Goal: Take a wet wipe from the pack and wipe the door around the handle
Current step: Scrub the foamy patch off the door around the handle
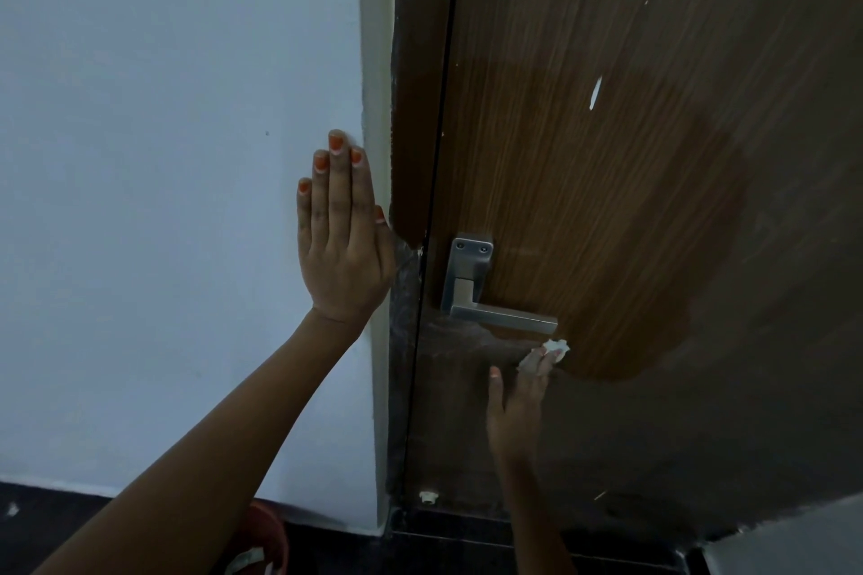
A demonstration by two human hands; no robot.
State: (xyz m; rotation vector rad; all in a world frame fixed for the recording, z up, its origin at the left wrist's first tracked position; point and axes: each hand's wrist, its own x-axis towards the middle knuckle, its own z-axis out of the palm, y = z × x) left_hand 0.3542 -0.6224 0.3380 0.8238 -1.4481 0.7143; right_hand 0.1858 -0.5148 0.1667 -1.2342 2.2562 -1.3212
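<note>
Pale wall (163, 154) at nine o'clock, brown door (654, 131) at three o'clock, your left hand (345, 247) flat on the wall, fingers straight, your right hand (518, 402) at six o'clock of the handle (485, 294), straight fingertips (537, 360) pressing the wet wipe (556, 348) against the door.

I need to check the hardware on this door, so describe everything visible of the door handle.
The door handle is silver and looks like brushed metal. It has an upright rectangular backplate with two screws at its top and a square-edged lever jutting level toward the right. It sits on the brown door, close to the dark gap at the frame. Nothing seems to touch it. The white wet wipe, pressed to the door by the right hand, lies just under the lever's free end.
</note>
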